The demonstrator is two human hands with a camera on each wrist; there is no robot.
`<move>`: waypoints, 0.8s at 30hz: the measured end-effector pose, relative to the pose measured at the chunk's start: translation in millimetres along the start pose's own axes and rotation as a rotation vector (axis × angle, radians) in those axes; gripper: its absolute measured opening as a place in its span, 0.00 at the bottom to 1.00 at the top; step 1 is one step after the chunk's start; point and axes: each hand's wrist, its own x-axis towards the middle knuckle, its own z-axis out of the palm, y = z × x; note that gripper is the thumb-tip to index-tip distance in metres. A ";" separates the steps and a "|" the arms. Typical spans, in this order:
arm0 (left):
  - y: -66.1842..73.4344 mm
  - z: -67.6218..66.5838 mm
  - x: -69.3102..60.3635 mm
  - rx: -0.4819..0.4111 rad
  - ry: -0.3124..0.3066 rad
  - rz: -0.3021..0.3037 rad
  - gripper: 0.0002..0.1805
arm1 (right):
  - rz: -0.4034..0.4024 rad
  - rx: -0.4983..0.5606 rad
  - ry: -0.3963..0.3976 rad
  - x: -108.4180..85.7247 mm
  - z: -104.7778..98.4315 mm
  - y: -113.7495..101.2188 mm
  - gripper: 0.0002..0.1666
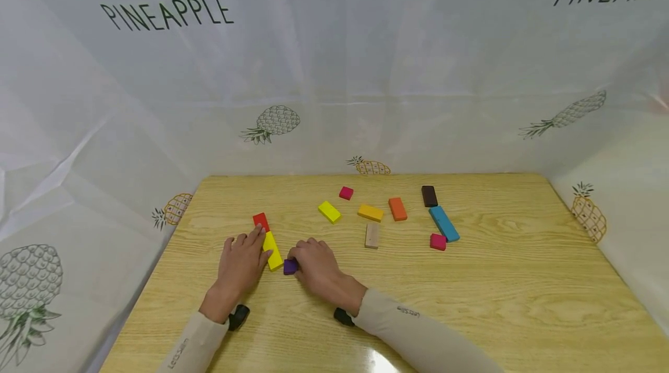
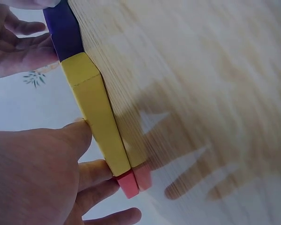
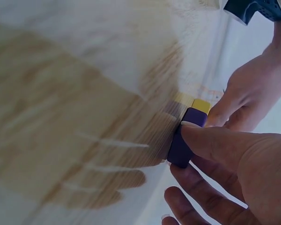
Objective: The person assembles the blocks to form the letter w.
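Observation:
On the wooden table a red block (image 1: 261, 221) and a long yellow block (image 1: 272, 253) lie end to end in a slanting row. My left hand (image 1: 239, 264) rests along the row, its index finger near the joint of red and yellow and its thumb touching the yellow block; in the left wrist view its fingers look fairly straight. With my right hand (image 1: 317, 267) I pinch a purple block (image 3: 181, 147) between thumb and fingers. One end of the purple block is at the yellow block's near end; the left wrist view shows them meeting. My right fingers partly hide the purple block.
Further right lie a short yellow block (image 1: 329, 212), an amber block (image 1: 370, 212), an orange block (image 1: 398, 209), a tan block (image 1: 371, 236), a blue block (image 1: 444, 223), a dark brown block (image 1: 430, 196) and two pink blocks, one nearer (image 1: 438, 241). A pineapple-printed sheet (image 1: 334, 71) hangs behind.

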 end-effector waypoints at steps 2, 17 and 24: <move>0.0 -0.6 0.3 -0.002 0.000 0.000 0.28 | -0.003 -0.004 0.000 1.0 0.3 -0.5 0.13; -0.5 1.1 0.5 -0.007 -0.034 -0.012 0.29 | -0.008 0.042 -0.009 -8.4 -20.2 14.2 0.20; -0.9 -0.3 -0.6 -0.009 -0.046 -0.009 0.29 | 0.011 0.093 0.051 -10.9 -32.7 47.3 0.24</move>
